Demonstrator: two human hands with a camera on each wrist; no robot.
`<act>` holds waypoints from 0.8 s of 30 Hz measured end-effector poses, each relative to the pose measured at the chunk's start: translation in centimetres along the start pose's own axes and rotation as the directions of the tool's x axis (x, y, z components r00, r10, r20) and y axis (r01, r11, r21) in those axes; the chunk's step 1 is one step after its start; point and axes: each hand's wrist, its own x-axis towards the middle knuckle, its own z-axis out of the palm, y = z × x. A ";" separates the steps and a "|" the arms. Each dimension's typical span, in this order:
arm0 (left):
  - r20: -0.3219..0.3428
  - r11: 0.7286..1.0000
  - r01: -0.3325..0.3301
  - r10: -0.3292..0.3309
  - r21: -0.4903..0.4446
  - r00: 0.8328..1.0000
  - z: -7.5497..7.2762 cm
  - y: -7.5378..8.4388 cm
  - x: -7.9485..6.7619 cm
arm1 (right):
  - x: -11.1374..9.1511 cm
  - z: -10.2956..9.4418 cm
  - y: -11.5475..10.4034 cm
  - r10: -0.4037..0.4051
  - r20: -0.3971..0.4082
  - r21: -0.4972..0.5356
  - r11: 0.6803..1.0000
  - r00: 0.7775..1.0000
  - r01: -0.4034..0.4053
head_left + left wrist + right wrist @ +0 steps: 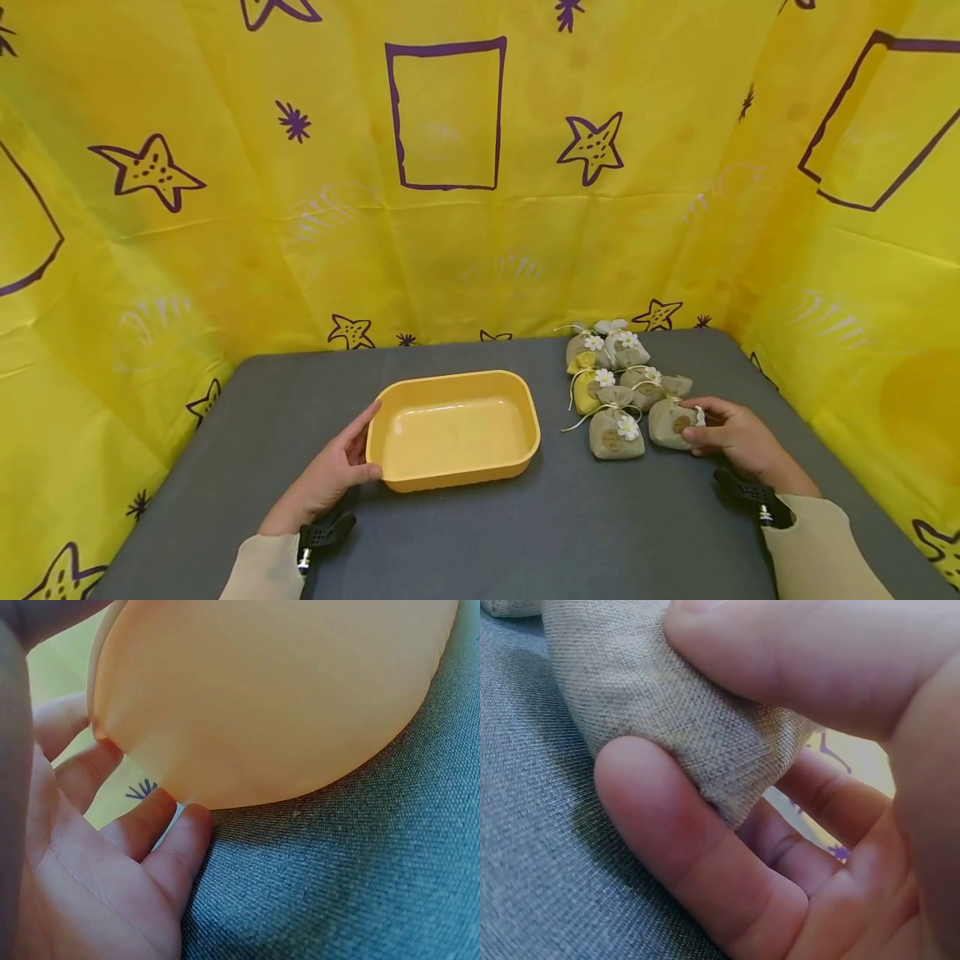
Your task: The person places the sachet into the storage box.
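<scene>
My left hand [330,475] holds the left end of a yellow rectangular plastic basin [454,433], thumb at its near left corner and fingers along its outer wall. In the left wrist view, fingertips [196,822] touch the underside of the basin [285,697]. At the right, my right hand [738,437] pinches a beige cloth sachet [663,425] with a round label. Up close, its woven fabric [630,690] lies between the thumb and the fingers. Just left of it stands another beige sachet [617,417] with a white flower and a cord.
Behind these are a yellow sachet [585,395] and several more beige sachets [628,350], grouped at the table's back right. A grey cloth covers the table [300,400]. Yellow printed fabric [450,250] rises along the back and both sides.
</scene>
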 end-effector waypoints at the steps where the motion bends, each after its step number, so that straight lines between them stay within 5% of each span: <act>1: -0.001 1.000 0.001 -0.001 -0.001 1.000 0.0 0.0 0.0 | 0.0 0.0 0.0 -0.002 -0.003 0.025 1.000 1.000 0.002; 7: -0.014 1.000 0.008 -0.008 0.000 1.000 0.1 0.2 0.1 | 0.2 -0.1 -1.2 -0.047 -0.054 0.275 0.959 0.997 0.061; 11: -0.016 1.000 0.014 -0.014 -0.009 1.000 0.2 0.2 0.1 | 0.5 0.1 -3.3 -0.112 -0.110 0.344 0.928 0.988 0.144; 16: -0.020 1.000 0.020 -0.021 -0.014 1.000 0.2 0.2 0.1 | 1.6 1.0 -6.2 -0.115 -0.133 0.264 0.953 0.984 0.147; 24: -0.028 0.999 0.030 -0.030 -0.013 0.999 0.2 0.1 0.1 | 4.3 4.3 -10.7 -0.118 -0.126 -0.079 0.991 0.985 0.109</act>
